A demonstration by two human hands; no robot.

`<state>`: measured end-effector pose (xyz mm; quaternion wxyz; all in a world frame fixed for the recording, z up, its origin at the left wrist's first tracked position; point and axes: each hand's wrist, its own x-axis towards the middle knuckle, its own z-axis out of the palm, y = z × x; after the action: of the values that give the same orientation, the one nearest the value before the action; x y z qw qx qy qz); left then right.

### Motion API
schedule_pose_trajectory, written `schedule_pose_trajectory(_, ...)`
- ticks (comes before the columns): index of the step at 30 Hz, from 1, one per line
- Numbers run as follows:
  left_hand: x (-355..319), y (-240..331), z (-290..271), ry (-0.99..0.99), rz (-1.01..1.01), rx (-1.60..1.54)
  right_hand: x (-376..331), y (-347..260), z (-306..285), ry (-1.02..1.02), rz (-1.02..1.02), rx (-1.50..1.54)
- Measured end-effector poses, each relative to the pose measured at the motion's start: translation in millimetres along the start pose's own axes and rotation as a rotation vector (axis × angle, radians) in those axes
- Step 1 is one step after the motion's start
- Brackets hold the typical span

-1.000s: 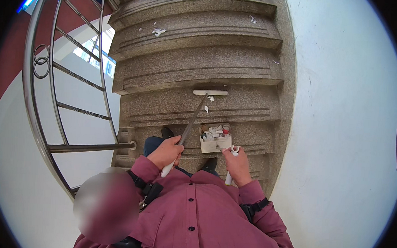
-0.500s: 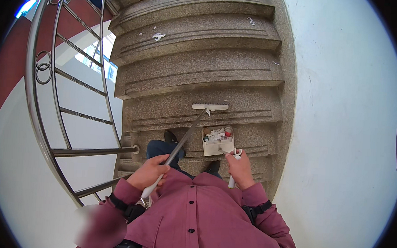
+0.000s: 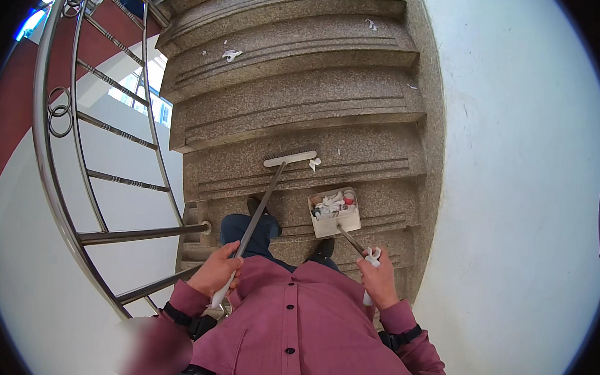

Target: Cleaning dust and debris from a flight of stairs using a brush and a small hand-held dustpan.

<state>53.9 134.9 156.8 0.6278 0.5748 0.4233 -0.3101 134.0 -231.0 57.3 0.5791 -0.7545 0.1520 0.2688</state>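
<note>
My left hand [image 3: 218,268] is closed round the grey-and-white handle of a broom [image 3: 256,216]. The broom's white bristled head [image 3: 290,159] rests on a stair tread ahead of me. Just right of the head lies a crumpled white scrap [image 3: 315,164]. My right hand [image 3: 379,276] grips the handle of a long-handled dustpan [image 3: 339,225], with a white hook showing at the thumb. One step nearer than the broom head, the dustpan's white box holds crumpled white paper and a red piece of litter.
Speckled stone stairs [image 3: 298,89] extend ahead, with white scraps [image 3: 231,55] on farther steps. A metal railing [image 3: 42,120] runs along the left, and a white wall [image 3: 510,185] stands on the right. My feet [image 3: 324,248] are close to the dustpan.
The broom head has swung left and tilted, leaving the white scrap at its right. My right hand and the dustpan have shifted slightly right.
</note>
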Motion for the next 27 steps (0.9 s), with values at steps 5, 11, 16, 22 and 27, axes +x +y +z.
schedule_pose_trajectory(5,-17,8,15,-0.032,-0.057,0.014,-9,4,-1,0.025,0.004,0.065)
schedule_pose_trajectory(11,-27,10,23,-0.093,-0.048,-0.002,-13,4,1,0.012,-0.062,0.110)
schedule_pose_trajectory(16,-40,9,10,-0.088,-0.029,-0.078,-20,-5,-3,0.007,-0.055,0.170)
schedule_pose_trajectory(22,-33,2,14,0.034,0.028,-0.015,-29,-18,-5,-0.006,-0.020,0.220)
schedule_pose_trajectory(27,-22,-12,12,0.040,0.019,0.129,-25,-11,-3,-0.003,-0.055,0.188)
